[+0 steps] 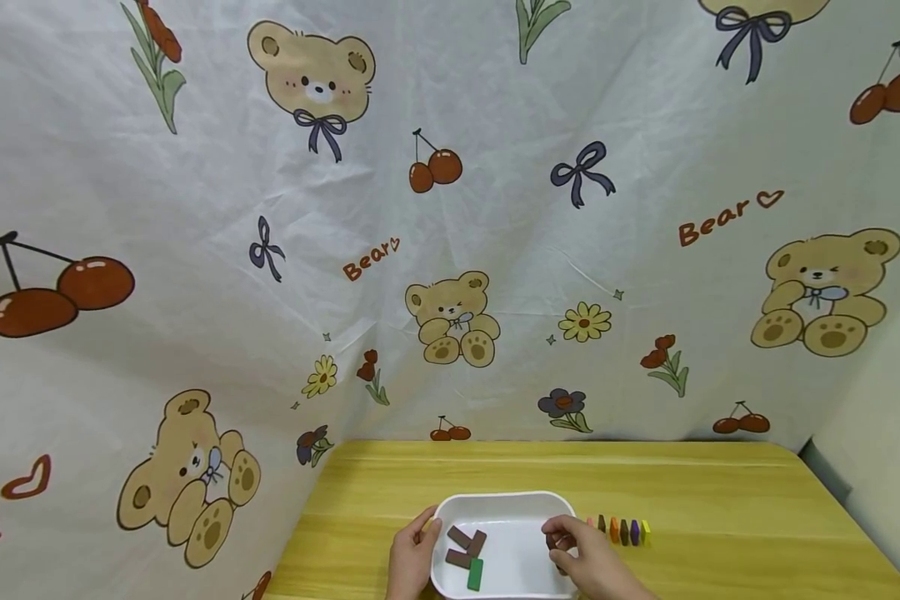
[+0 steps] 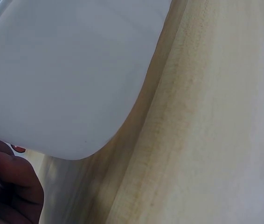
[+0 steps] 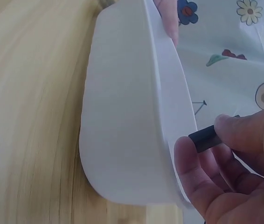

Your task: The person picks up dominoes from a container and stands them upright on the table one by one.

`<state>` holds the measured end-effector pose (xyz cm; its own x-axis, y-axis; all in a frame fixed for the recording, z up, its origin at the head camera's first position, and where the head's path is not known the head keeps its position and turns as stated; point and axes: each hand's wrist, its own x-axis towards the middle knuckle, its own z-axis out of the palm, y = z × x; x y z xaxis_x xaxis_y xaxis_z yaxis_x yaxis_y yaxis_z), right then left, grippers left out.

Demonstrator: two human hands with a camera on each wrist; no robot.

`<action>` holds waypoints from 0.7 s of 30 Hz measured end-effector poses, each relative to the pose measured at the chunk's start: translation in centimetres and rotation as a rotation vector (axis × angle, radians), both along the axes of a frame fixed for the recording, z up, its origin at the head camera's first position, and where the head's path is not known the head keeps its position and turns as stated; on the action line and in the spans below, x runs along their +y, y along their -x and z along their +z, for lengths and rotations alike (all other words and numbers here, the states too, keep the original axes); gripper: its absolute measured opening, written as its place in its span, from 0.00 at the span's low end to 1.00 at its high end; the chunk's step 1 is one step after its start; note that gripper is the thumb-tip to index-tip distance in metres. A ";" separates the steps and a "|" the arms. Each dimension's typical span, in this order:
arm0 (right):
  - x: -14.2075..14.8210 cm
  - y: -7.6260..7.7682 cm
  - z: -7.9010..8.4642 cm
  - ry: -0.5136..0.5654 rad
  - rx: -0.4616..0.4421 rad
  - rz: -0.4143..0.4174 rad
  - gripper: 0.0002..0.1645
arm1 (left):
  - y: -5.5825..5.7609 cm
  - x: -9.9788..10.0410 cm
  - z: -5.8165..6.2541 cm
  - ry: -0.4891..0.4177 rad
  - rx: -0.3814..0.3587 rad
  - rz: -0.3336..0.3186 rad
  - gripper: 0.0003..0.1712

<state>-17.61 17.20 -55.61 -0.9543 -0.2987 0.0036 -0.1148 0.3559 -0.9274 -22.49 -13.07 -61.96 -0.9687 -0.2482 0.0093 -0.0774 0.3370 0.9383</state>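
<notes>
A white tray (image 1: 513, 546) stands at the front of the table, and my left hand (image 1: 412, 552) grips its left rim. In the left wrist view the fingers (image 2: 17, 175) of that hand are bent beside the tray wall (image 2: 71, 84). Over the tray's right side my right hand (image 1: 588, 557) pinches a small dark block (image 3: 206, 138) between thumb and fingertips. Inside the tray, on its left, lie brown blocks (image 1: 458, 558) close together and one green block (image 1: 476, 575).
Just right of the tray, a row of several small coloured blocks (image 1: 624, 532) stands on the wooden table (image 1: 720, 500). A patterned cloth (image 1: 495, 250) with bears and cherries hangs behind the table and along its left side.
</notes>
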 end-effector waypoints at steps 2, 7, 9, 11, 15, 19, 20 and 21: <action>0.5 -0.1 0.0 0.003 -0.013 -0.005 0.13 | 0.0 0.0 0.0 0.008 -0.011 0.006 0.17; 1.3 -0.5 0.0 0.020 -0.045 -0.028 0.15 | 0.0 -0.1 0.0 0.011 -0.023 -0.002 0.18; 1.6 -0.6 0.1 0.020 -0.048 -0.033 0.16 | 0.0 -0.2 0.0 0.012 -0.020 -0.004 0.18; 1.8 -0.7 0.3 0.029 -0.061 -0.043 0.17 | 0.0 -0.2 0.0 0.013 -0.021 -0.006 0.18; 2.4 -0.9 0.6 0.016 -0.054 -0.071 0.17 | 0.0 -0.2 -0.1 0.017 -0.026 -0.009 0.18; 3.0 -1.2 0.7 0.005 -0.047 -0.125 0.18 | 0.0 -0.2 -0.1 0.015 -0.023 -0.011 0.18; 3.3 -1.2 0.6 0.002 -0.047 -0.140 0.18 | 0.0 -0.2 -0.1 0.014 -0.023 -0.010 0.18; 3.5 -1.2 0.6 -0.004 -0.043 -0.150 0.18 | 0.1 -0.2 -0.1 0.013 -0.021 -0.009 0.17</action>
<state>-16.41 20.69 -55.04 -0.9874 -0.1531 -0.0390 -0.0206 0.3696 -0.9290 -22.55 -13.24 -62.04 -0.9710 -0.2391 -0.0080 -0.0939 0.3501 0.9320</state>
